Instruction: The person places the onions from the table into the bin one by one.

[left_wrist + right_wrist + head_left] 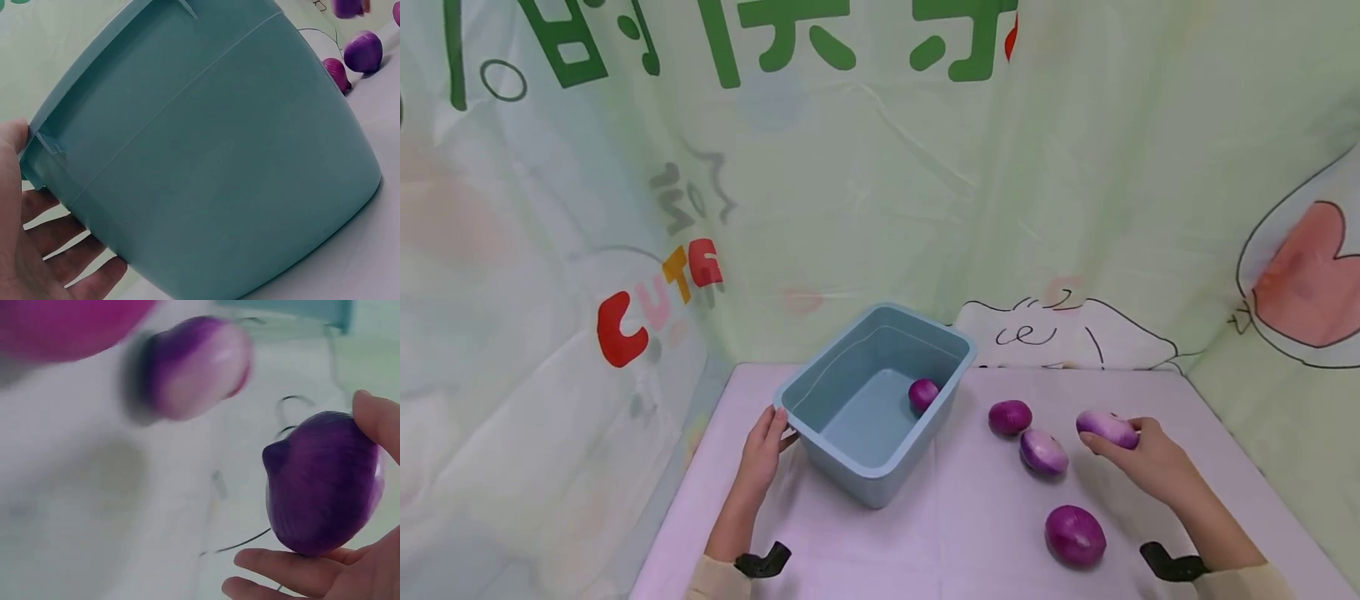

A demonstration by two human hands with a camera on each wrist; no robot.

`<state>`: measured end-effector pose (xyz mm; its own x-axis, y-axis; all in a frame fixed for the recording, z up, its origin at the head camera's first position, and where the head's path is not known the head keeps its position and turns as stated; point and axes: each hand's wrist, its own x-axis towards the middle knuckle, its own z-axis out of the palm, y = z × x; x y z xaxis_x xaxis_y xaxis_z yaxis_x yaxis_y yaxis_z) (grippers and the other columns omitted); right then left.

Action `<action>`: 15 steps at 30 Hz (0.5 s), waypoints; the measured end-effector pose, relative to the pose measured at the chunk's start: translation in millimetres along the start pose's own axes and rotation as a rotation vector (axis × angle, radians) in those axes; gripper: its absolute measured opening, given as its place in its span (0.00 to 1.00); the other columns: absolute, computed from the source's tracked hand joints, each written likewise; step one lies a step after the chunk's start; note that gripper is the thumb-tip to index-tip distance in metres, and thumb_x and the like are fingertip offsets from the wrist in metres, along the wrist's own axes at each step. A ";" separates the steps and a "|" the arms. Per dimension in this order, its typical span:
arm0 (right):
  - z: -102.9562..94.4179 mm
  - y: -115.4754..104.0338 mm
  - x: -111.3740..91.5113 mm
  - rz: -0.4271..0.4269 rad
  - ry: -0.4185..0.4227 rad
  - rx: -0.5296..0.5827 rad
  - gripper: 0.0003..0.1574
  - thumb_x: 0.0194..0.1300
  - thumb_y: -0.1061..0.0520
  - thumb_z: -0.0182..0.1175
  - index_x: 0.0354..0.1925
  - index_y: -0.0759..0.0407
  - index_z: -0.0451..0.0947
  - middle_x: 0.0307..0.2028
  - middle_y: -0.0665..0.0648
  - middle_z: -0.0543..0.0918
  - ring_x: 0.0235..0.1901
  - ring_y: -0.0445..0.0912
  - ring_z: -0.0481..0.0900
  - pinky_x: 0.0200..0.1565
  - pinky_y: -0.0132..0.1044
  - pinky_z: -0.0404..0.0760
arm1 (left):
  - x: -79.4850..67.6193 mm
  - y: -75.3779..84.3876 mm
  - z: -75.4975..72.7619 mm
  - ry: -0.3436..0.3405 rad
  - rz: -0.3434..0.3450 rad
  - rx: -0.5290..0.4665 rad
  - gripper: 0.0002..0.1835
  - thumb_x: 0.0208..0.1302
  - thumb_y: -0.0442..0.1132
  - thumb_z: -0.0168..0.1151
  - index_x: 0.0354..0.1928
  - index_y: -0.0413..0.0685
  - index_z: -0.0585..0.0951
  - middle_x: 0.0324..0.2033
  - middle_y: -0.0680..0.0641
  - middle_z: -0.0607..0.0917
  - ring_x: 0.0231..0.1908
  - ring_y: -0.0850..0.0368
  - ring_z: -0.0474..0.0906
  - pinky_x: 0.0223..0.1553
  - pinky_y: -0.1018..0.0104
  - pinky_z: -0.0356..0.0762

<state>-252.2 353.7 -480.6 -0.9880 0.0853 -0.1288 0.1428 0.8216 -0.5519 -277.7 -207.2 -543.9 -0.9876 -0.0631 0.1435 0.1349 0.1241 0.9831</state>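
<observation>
A blue-grey plastic bin (pixel 868 421) stands tilted in angle on the table, with one purple onion (pixel 922 395) inside by its right wall. My left hand (pixel 762 454) grips the bin's near left corner, thumb over the rim and the other fingers spread against the outer wall (pixel 206 162). Right of the bin, my right hand (pixel 1157 468) holds a purple-and-white onion (pixel 1105 428) between thumb and fingers. In the right wrist view this onion (pixel 325 484) shows its pointed end, facing away from the palm.
Two onions lie close together between bin and right hand, a dark purple one (pixel 1010 417) and a paler one (pixel 1043 452). A larger purple onion (pixel 1075 536) sits nearer on the pale table (pixel 985 542). Printed curtains (pixel 865 208) hang behind and at the sides.
</observation>
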 end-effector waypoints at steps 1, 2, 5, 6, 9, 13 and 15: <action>-2.8 -7.2 0.6 -0.005 -0.004 0.026 0.68 0.59 0.23 0.52 0.63 0.82 0.46 0.51 0.81 0.68 0.46 0.67 0.72 0.36 0.53 0.76 | 0.3 0.5 0.0 0.004 0.001 0.005 0.28 0.69 0.62 0.47 0.68 0.63 0.66 0.62 0.53 0.72 0.58 0.52 0.72 0.56 0.46 0.71; -5.4 -15.4 1.0 -0.010 -0.010 0.054 0.68 0.59 0.24 0.51 0.64 0.81 0.45 0.52 0.81 0.67 0.48 0.68 0.71 0.38 0.55 0.76 | 0.8 1.0 0.0 0.007 0.006 0.006 0.28 0.70 0.61 0.47 0.68 0.63 0.66 0.61 0.53 0.72 0.58 0.52 0.72 0.56 0.46 0.71; -11.8 -43.4 2.3 -0.033 -0.027 0.161 0.67 0.60 0.24 0.51 0.67 0.78 0.43 0.56 0.80 0.65 0.54 0.69 0.66 0.44 0.61 0.73 | 1.9 2.5 0.0 0.012 0.012 0.010 0.27 0.71 0.59 0.47 0.68 0.62 0.66 0.62 0.53 0.72 0.58 0.52 0.71 0.55 0.45 0.71; -13.9 -53.5 3.0 -0.043 -0.037 0.196 0.66 0.60 0.25 0.51 0.67 0.77 0.43 0.57 0.79 0.65 0.56 0.69 0.64 0.46 0.63 0.71 | 1.8 2.9 0.0 0.015 0.008 0.008 0.27 0.71 0.59 0.47 0.68 0.62 0.66 0.62 0.53 0.72 0.58 0.52 0.72 0.55 0.46 0.71; -19.4 -85.0 4.5 -0.089 -0.060 0.265 0.65 0.60 0.25 0.52 0.69 0.74 0.43 0.60 0.77 0.64 0.59 0.68 0.61 0.51 0.67 0.67 | 0.9 2.7 -0.3 0.004 -0.003 -0.006 0.28 0.70 0.60 0.47 0.69 0.60 0.65 0.62 0.52 0.71 0.58 0.51 0.71 0.56 0.45 0.70; -25.8 -124.3 8.5 -0.144 -0.095 0.320 0.63 0.60 0.25 0.52 0.70 0.69 0.43 0.61 0.74 0.64 0.59 0.67 0.64 0.54 0.69 0.64 | 0.1 0.7 -0.1 -0.011 -0.004 -0.036 0.30 0.70 0.60 0.47 0.69 0.57 0.65 0.63 0.49 0.70 0.59 0.49 0.71 0.56 0.46 0.70; -28.3 -140.9 12.5 -0.182 -0.114 0.368 0.61 0.61 0.26 0.52 0.70 0.67 0.45 0.61 0.72 0.66 0.59 0.65 0.66 0.56 0.67 0.65 | -0.4 4.1 0.1 -0.026 0.002 -0.055 0.29 0.72 0.57 0.47 0.70 0.53 0.64 0.64 0.46 0.70 0.59 0.47 0.70 0.57 0.45 0.69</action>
<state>-286.3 254.9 -381.2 -0.9892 -0.1225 -0.0807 -0.0017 0.5601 -0.8284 -276.7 -206.6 -540.0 -0.9890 -0.0374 0.1431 0.1403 0.0696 0.9877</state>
